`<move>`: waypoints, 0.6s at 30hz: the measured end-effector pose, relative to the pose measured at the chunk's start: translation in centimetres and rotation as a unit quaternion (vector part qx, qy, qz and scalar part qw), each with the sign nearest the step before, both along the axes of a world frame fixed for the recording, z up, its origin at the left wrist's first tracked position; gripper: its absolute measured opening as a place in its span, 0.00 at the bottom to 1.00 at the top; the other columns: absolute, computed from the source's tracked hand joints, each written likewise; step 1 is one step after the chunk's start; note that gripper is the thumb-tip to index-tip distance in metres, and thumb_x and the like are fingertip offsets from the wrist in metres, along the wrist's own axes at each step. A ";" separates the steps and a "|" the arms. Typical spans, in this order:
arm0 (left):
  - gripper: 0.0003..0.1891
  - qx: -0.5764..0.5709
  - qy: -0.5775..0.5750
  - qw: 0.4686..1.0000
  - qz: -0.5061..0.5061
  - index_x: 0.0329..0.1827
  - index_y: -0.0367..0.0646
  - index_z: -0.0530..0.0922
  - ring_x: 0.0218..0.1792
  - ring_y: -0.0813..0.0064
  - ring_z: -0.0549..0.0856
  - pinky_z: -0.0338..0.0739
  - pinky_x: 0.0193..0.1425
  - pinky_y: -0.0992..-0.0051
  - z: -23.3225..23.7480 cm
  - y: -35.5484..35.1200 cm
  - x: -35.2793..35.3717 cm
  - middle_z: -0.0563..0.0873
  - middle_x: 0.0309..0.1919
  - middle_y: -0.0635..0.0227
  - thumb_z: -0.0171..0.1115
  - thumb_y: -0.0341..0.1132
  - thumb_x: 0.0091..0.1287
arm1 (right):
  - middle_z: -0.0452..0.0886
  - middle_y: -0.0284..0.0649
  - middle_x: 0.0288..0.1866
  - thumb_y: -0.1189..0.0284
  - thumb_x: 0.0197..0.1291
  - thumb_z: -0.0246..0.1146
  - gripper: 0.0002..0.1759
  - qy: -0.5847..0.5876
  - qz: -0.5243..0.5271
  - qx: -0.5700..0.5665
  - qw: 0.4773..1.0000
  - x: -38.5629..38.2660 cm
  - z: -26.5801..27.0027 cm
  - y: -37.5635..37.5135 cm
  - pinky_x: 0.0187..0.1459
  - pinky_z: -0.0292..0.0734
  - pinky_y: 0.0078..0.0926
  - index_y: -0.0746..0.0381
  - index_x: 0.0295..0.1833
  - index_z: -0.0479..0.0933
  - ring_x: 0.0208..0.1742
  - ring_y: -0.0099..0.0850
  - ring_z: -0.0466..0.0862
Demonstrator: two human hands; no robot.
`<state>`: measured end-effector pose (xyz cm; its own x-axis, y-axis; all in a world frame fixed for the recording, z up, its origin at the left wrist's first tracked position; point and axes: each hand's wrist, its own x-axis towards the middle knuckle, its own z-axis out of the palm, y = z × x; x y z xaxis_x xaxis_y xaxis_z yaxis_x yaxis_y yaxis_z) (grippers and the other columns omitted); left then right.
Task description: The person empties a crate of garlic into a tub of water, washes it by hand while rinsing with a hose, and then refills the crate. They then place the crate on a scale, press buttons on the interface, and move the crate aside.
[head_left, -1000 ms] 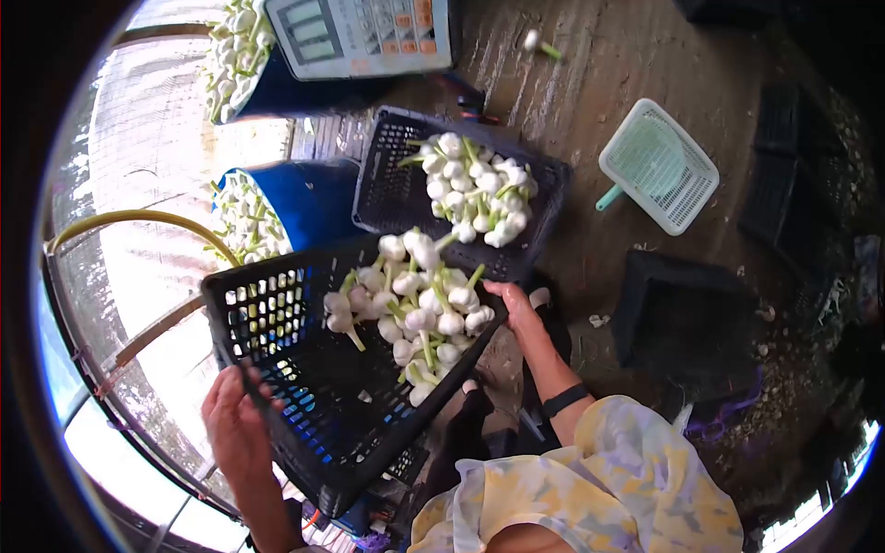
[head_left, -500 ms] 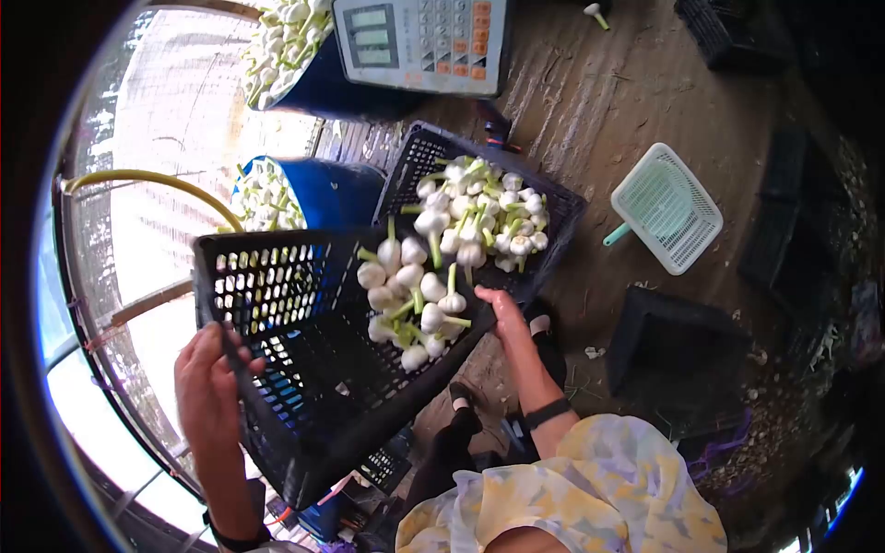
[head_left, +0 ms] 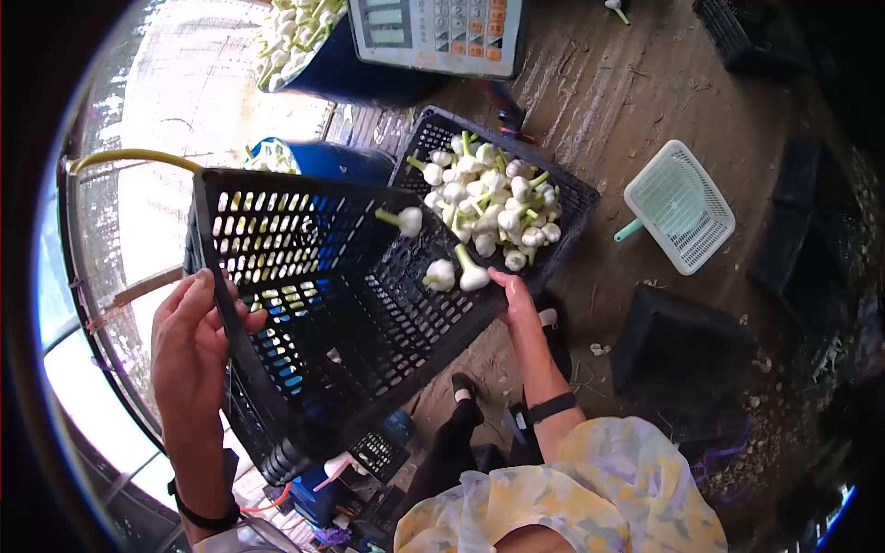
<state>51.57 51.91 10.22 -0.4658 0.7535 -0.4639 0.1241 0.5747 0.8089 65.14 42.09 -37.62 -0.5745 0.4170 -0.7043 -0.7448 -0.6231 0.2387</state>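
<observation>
I hold a black slotted plastic crate [head_left: 323, 304] tilted steeply toward a second black crate [head_left: 572, 198] on the ground. My left hand [head_left: 189, 346] grips the raised near rim. My right hand [head_left: 512, 295] holds the lowered far edge. Three white garlic bulbs [head_left: 456, 274] with green stems are left in the tilted crate near its low edge. The lower crate holds a pile of garlic bulbs [head_left: 489, 207].
A grey weighing scale [head_left: 438, 32] sits above. Two blue tubs [head_left: 323, 161] of garlic stand at left, and a yellow hose [head_left: 129, 158] curves beside them. A pale green basket [head_left: 680, 205] lies on the dirt floor at right. A dark crate [head_left: 682, 346] sits lower right.
The crate has tipped steeper; my left hand lifted its rim. Most bulbs slid out into the lower crate, whose pile grew.
</observation>
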 end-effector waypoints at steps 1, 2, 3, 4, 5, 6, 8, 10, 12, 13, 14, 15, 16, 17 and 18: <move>0.09 0.006 0.026 1.000 0.004 0.40 0.33 0.72 0.28 0.73 0.80 0.84 0.37 0.66 -1.1 -0.2 1.3 0.77 0.30 0.63 0.56 0.32 0.66 | 0.81 0.43 0.39 0.69 0.57 0.60 0.13 -0.029 -0.008 -0.010 1.000 -0.5 0.0 -1.3 0.45 0.79 0.39 0.65 0.45 0.76 0.36 0.38 0.82; 0.09 0.011 0.052 0.999 0.007 0.39 0.32 0.71 0.27 0.73 0.80 0.84 0.36 0.67 -2.1 -0.1 2.4 0.77 0.29 0.64 0.56 0.31 0.66 | 0.82 0.42 0.37 0.70 0.56 0.60 0.11 -0.058 -0.016 -0.020 0.998 -0.7 0.2 -2.7 0.43 0.79 0.39 0.65 0.43 0.76 0.34 0.37 0.82; 0.09 -0.041 0.035 0.998 -0.037 0.41 0.32 0.71 0.28 0.74 0.80 0.83 0.39 0.66 -3.7 0.4 -1.3 0.78 0.31 0.64 0.53 0.32 0.67 | 0.81 0.42 0.37 0.72 0.53 0.62 0.12 -0.048 -0.038 0.066 0.996 -3.8 -6.1 -5.2 0.41 0.79 0.41 0.65 0.43 0.76 0.34 0.37 0.82; 0.08 -0.050 0.052 0.997 0.004 0.39 0.34 0.70 0.28 0.74 0.80 0.83 0.38 0.67 -3.3 0.3 0.1 0.77 0.31 0.64 0.53 0.32 0.67 | 0.82 0.42 0.37 0.71 0.53 0.62 0.14 -0.021 0.010 -0.021 1.000 -4.4 -4.7 -4.7 0.42 0.78 0.40 0.65 0.45 0.76 0.36 0.38 0.82; 0.08 -0.051 0.043 0.998 0.011 0.39 0.34 0.69 0.28 0.74 0.80 0.83 0.38 0.67 -3.4 0.4 0.5 0.77 0.30 0.65 0.53 0.32 0.67 | 0.82 0.43 0.38 0.70 0.54 0.61 0.15 0.044 0.018 -0.036 0.998 -3.6 -2.5 -5.0 0.44 0.78 0.38 0.65 0.47 0.76 0.38 0.38 0.82; 0.09 -0.069 0.039 0.996 0.031 0.39 0.34 0.69 0.28 0.75 0.80 0.83 0.38 0.67 -3.0 -1.1 0.5 0.76 0.30 0.65 0.53 0.32 0.67 | 0.82 0.43 0.38 0.70 0.54 0.61 0.15 0.043 0.025 -0.049 0.998 -3.5 -3.3 -6.5 0.44 0.78 0.38 0.65 0.47 0.76 0.38 0.38 0.82; 0.08 -0.088 0.034 0.995 0.036 0.39 0.35 0.69 0.27 0.75 0.79 0.82 0.36 0.68 -2.6 -5.1 -0.8 0.76 0.30 0.65 0.52 0.33 0.67 | 0.83 0.43 0.40 0.70 0.55 0.61 0.16 0.077 0.090 -0.019 0.993 -3.8 -4.3 -9.6 0.44 0.79 0.37 0.66 0.48 0.76 0.39 0.39 0.82; 0.08 -0.075 0.018 0.997 0.031 0.39 0.35 0.70 0.26 0.76 0.78 0.82 0.35 0.69 -2.4 -8.1 -2.1 0.76 0.29 0.66 0.52 0.34 0.68 | 0.83 0.43 0.36 0.70 0.56 0.61 0.13 0.035 0.088 -0.060 0.994 -3.1 -1.3 -11.7 0.37 0.79 0.36 0.66 0.44 0.77 0.33 0.37 0.82; 0.07 -0.042 0.032 0.992 0.114 0.37 0.37 0.71 0.23 0.78 0.75 0.78 0.27 0.74 -1.2 -11.5 -3.8 0.73 0.26 0.68 0.55 0.33 0.63 | 0.83 0.43 0.34 0.70 0.56 0.62 0.13 -0.018 0.085 -0.025 0.996 -1.8 -1.1 -9.1 0.34 0.78 0.33 0.67 0.43 0.77 0.31 0.34 0.82; 0.07 -0.052 0.038 0.989 0.131 0.35 0.40 0.70 0.22 0.79 0.73 0.75 0.24 0.75 -1.0 -14.0 -5.2 0.71 0.25 0.70 0.55 0.34 0.63 | 0.83 0.43 0.35 0.70 0.55 0.63 0.12 -0.034 0.088 0.001 0.996 -2.0 -1.4 -9.3 0.33 0.78 0.28 0.67 0.41 0.79 0.29 0.31 0.82; 0.07 -0.063 0.044 0.986 0.147 0.32 0.42 0.69 0.20 0.80 0.71 0.72 0.22 0.77 -0.9 -17.0 -7.1 0.70 0.23 0.71 0.55 0.35 0.62 | 0.83 0.43 0.35 0.70 0.55 0.63 0.12 -0.043 0.096 0.004 0.994 -2.0 -0.6 -9.4 0.33 0.78 0.28 0.67 0.41 0.79 0.29 0.31 0.82; 0.07 -0.077 0.018 0.983 0.168 0.30 0.45 0.67 0.18 0.81 0.70 0.70 0.18 0.77 -1.5 -20.9 -10.1 0.67 0.20 0.73 0.56 0.34 0.62 | 0.83 0.42 0.35 0.70 0.54 0.64 0.12 -0.099 0.116 0.045 0.987 -1.9 1.0 -9.2 0.33 0.78 0.28 0.68 0.39 0.80 0.28 0.30 0.82; 0.08 -0.103 0.029 0.976 0.191 0.29 0.46 0.66 0.14 0.80 0.68 0.68 0.14 0.76 -2.7 -25.0 -13.3 0.65 0.17 0.74 0.57 0.33 0.61 | 0.83 0.42 0.35 0.70 0.53 0.65 0.11 -0.156 0.132 0.088 0.975 -2.0 3.0 -8.9 0.33 0.78 0.27 0.68 0.37 0.80 0.27 0.29 0.82; 0.08 -0.109 0.030 0.966 0.232 0.30 0.47 0.66 0.13 0.80 0.67 0.67 0.14 0.76 -3.9 -28.6 -15.2 0.65 0.17 0.74 0.58 0.31 0.60 | 0.84 0.39 0.36 0.70 0.52 0.66 0.11 -0.195 0.162 0.135 0.958 -2.1 5.4 -8.7 0.35 0.76 0.24 0.67 0.37 0.82 0.31 0.26 0.82; 0.08 -0.116 0.031 0.955 0.273 0.30 0.47 0.66 0.12 0.79 0.66 0.66 0.13 0.76 -5.0 -32.1 -16.9 0.64 0.16 0.75 0.59 0.30 0.59 | 0.84 0.39 0.36 0.70 0.52 0.66 0.11 -0.206 0.169 0.138 0.954 -2.6 6.0 -9.6 0.35 0.76 0.24 0.67 0.37 0.82 0.31 0.26 0.82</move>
<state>34.69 19.86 5.17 -0.7919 0.2712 -0.5472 -0.2013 0.7301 0.6531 62.56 32.48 -31.64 -0.4066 0.4600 -0.7893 -0.4862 -0.8404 -0.2393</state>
